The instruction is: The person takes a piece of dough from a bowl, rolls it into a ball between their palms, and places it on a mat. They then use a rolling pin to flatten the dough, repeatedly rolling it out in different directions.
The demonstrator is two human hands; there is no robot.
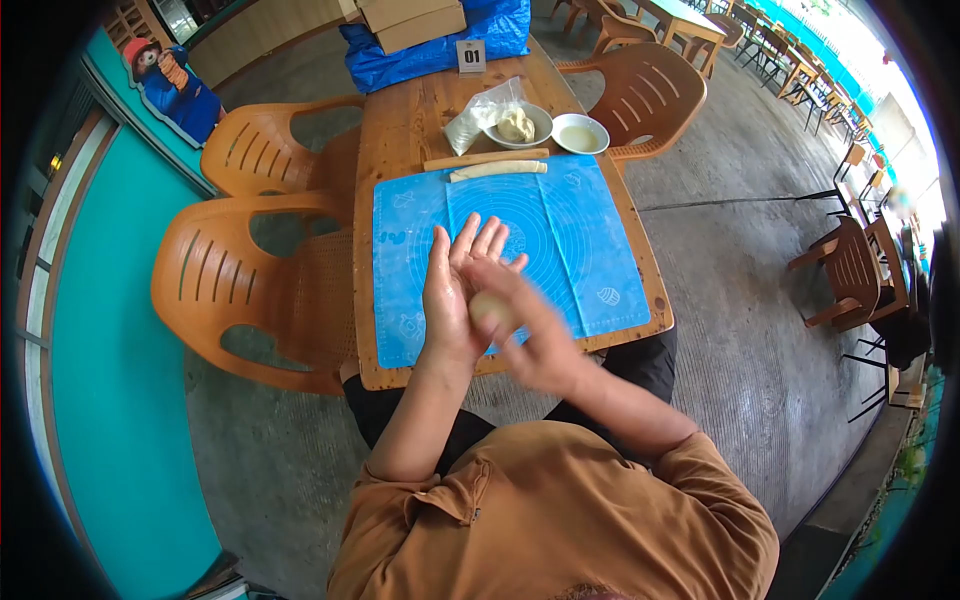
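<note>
Between my palms, above the blue baking mat [410, 290], sits a small pale dough ball [487, 308]. My left hand [455, 290] is turned palm up beneath the ball, its fingers stretched out. Over the ball lies my right hand [535, 325], cupped against it and smeared by motion; its fingers partly hide the ball. Toward the mat's far edge is a pale rolled strip of dough [497, 171], with a wooden rolling pin [440, 163] just behind it.
Behind the pin stand a bowl [541, 122] with a dough lump [516, 126], a plastic bag of white powder [466, 130] and a bowl of cloudy liquid [581, 134]. Farther back are a "01" card [471, 56], blue tarp [385, 65] and cardboard box [420, 28]. Orange chairs [250, 290] flank the table.
</note>
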